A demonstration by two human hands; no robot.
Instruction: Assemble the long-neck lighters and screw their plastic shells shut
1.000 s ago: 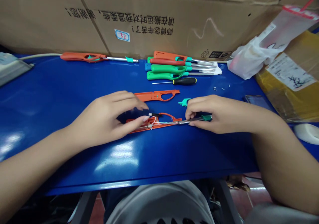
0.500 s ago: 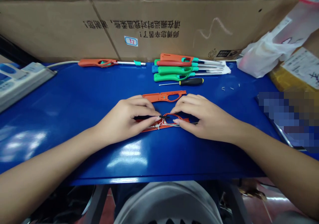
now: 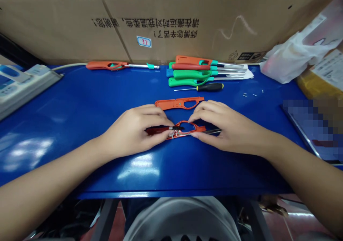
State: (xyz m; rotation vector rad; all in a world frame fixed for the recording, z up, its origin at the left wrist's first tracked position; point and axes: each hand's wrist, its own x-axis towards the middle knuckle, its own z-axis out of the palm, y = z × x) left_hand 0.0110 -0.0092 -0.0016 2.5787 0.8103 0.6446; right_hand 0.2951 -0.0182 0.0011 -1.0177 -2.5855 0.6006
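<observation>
An opened orange gas lighter half-shell (image 3: 200, 129) lies before me, with thin white and green wires inside. My left hand (image 3: 142, 126) is closed over its left end. Thumb and forefinger pinch a dark red inner part (image 3: 158, 130) with a black tip, resting along the shell. My right hand (image 3: 218, 126) holds the shell's right side, forefinger at the trigger loop and thumb by the thin metal tube (image 3: 213, 131). The palms hide parts of both ends. The other orange half-shell (image 3: 166, 104) lies just beyond my hands, inner side up.
Several assembled lighters (image 3: 190, 74) are piled at the back, beside a black-and-yellow screwdriver (image 3: 210, 87). Another orange lighter (image 3: 107, 65) lies to the left. Small screws (image 3: 254, 94) are scattered at right. A power strip (image 3: 29, 87), plastic bag (image 3: 284, 62) and cardboard box (image 3: 80, 37) surround the blue table (image 3: 66, 126).
The dark red inner part now shows under my left fingers, its black tip further right. My right thumb has shifted slightly along the metal tube. The view has moved slightly.
</observation>
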